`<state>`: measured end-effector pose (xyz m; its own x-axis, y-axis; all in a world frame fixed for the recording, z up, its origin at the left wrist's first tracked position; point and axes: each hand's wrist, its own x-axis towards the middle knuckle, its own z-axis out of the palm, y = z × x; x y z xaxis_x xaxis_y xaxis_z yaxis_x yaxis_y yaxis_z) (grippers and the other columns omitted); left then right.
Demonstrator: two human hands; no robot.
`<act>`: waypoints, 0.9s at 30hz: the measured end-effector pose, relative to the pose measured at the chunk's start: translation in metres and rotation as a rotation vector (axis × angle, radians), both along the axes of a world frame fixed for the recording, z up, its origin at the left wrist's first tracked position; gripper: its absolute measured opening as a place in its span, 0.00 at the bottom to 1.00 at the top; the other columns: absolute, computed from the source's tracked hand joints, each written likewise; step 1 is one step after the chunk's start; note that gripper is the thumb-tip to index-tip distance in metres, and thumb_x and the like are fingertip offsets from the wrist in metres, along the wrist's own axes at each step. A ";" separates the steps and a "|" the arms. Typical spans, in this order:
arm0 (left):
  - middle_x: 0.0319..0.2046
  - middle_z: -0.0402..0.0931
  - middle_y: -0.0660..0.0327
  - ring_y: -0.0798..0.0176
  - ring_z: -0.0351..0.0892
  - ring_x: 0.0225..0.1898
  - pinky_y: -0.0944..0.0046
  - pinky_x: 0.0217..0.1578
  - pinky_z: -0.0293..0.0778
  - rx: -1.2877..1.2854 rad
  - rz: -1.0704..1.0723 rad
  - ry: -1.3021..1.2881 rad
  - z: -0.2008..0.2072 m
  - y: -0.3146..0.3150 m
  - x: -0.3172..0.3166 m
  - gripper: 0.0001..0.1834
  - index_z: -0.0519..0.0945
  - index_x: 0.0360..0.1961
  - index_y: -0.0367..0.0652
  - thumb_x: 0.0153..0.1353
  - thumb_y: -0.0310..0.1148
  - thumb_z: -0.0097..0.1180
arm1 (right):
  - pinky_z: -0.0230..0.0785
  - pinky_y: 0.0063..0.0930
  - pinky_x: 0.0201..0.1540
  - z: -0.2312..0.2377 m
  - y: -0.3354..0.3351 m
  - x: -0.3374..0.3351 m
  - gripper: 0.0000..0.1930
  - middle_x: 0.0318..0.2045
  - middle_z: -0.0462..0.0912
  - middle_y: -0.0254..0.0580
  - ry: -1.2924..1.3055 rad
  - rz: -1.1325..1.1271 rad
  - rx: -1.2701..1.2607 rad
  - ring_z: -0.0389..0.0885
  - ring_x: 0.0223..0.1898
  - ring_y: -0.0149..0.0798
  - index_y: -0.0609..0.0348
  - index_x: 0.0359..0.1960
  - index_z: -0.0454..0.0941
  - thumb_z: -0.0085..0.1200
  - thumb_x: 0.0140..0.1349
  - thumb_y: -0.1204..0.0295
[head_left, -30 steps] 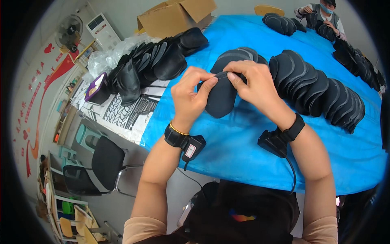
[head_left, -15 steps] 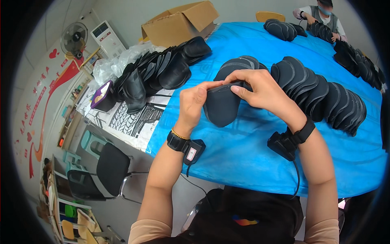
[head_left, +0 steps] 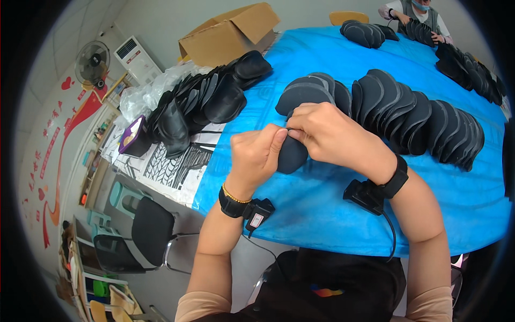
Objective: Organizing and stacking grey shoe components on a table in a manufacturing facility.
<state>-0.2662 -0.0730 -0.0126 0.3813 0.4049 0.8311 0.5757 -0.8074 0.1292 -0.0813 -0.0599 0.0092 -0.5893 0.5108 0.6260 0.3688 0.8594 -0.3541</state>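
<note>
A black curved pad, fabric-like and rounded at its lower end (head_left: 292, 156), is held up in front of me over the blue-covered table (head_left: 316, 214). My left hand (head_left: 258, 153) pinches its upper edge between thumb and fingers. Right beside it, my right hand (head_left: 333, 131) grips the same edge, fingertips almost touching the left thumb. The fingers hide most of the pad's top. Just behind my hands lies a small overlapping stack of similar black pads (head_left: 306, 92). A longer row of them (head_left: 389, 102) curves away to the right.
At the left is a heap of glossy black pads (head_left: 225, 99) near clear plastic bags (head_left: 150, 91), with a purple box (head_left: 137, 137) beside it. A cardboard box (head_left: 225, 37) stands behind. Across the table, a co-worker (head_left: 421, 21) handles more pads. Black chair (head_left: 152, 231) at left.
My hands have drawn together on the pad's upper edge, and the right one has turned so its knuckles face up. Less of the pad shows now. The view has shifted slightly.
</note>
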 end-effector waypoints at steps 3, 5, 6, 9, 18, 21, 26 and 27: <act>0.10 0.65 0.58 0.59 0.66 0.11 0.61 0.14 0.59 0.087 0.122 0.045 -0.005 0.001 0.004 0.13 0.74 0.22 0.40 0.64 0.30 0.55 | 0.70 0.44 0.36 -0.003 0.002 -0.002 0.04 0.24 0.77 0.59 0.033 -0.036 0.068 0.77 0.30 0.58 0.72 0.25 0.79 0.54 0.51 0.81; 0.10 0.64 0.58 0.59 0.64 0.10 0.61 0.14 0.58 0.120 0.159 0.028 -0.006 0.003 0.009 0.15 0.71 0.19 0.41 0.64 0.30 0.55 | 0.71 0.44 0.36 -0.001 0.004 0.001 0.05 0.23 0.76 0.60 0.042 -0.035 0.063 0.77 0.30 0.59 0.73 0.22 0.77 0.54 0.50 0.80; 0.10 0.64 0.58 0.59 0.64 0.10 0.61 0.14 0.58 0.118 0.156 0.029 -0.007 0.002 0.010 0.15 0.71 0.19 0.41 0.64 0.30 0.55 | 0.71 0.44 0.36 0.000 0.005 0.001 0.05 0.23 0.76 0.60 0.043 -0.038 0.061 0.77 0.30 0.59 0.73 0.22 0.77 0.54 0.50 0.80; 0.10 0.64 0.57 0.56 0.65 0.11 0.60 0.15 0.59 0.115 0.183 0.010 -0.009 0.003 0.012 0.14 0.72 0.21 0.41 0.65 0.31 0.54 | 0.71 0.40 0.36 0.002 0.004 0.004 0.06 0.28 0.79 0.55 -0.064 -0.061 0.055 0.78 0.32 0.56 0.73 0.31 0.79 0.56 0.54 0.79; 0.16 0.70 0.64 0.74 0.66 0.19 0.69 0.20 0.59 -0.409 -0.260 -0.212 -0.010 0.022 -0.016 0.16 0.80 0.28 0.35 0.65 0.38 0.55 | 0.71 0.40 0.36 0.007 0.004 0.016 0.08 0.30 0.79 0.52 -0.036 -0.102 -0.192 0.78 0.34 0.54 0.68 0.35 0.80 0.57 0.58 0.74; 0.15 0.69 0.60 0.67 0.66 0.16 0.66 0.18 0.59 -0.275 -0.132 -0.120 -0.002 0.010 -0.009 0.17 0.77 0.22 0.36 0.64 0.36 0.56 | 0.72 0.42 0.36 0.007 0.005 0.019 0.06 0.26 0.79 0.55 -0.078 -0.119 -0.193 0.79 0.33 0.56 0.65 0.30 0.81 0.57 0.56 0.74; 0.14 0.66 0.57 0.61 0.64 0.14 0.62 0.17 0.57 -0.044 0.090 -0.040 -0.008 0.010 0.002 0.17 0.73 0.20 0.37 0.64 0.35 0.55 | 0.70 0.43 0.36 -0.003 0.009 0.008 0.05 0.22 0.77 0.56 -0.041 -0.185 0.037 0.77 0.32 0.55 0.69 0.30 0.79 0.56 0.53 0.79; 0.14 0.64 0.57 0.61 0.63 0.14 0.62 0.17 0.57 -0.027 0.099 -0.075 -0.008 0.009 0.005 0.17 0.72 0.20 0.37 0.65 0.35 0.55 | 0.70 0.43 0.36 -0.004 0.008 0.006 0.05 0.22 0.77 0.56 -0.040 -0.180 0.034 0.77 0.32 0.55 0.69 0.30 0.79 0.56 0.53 0.79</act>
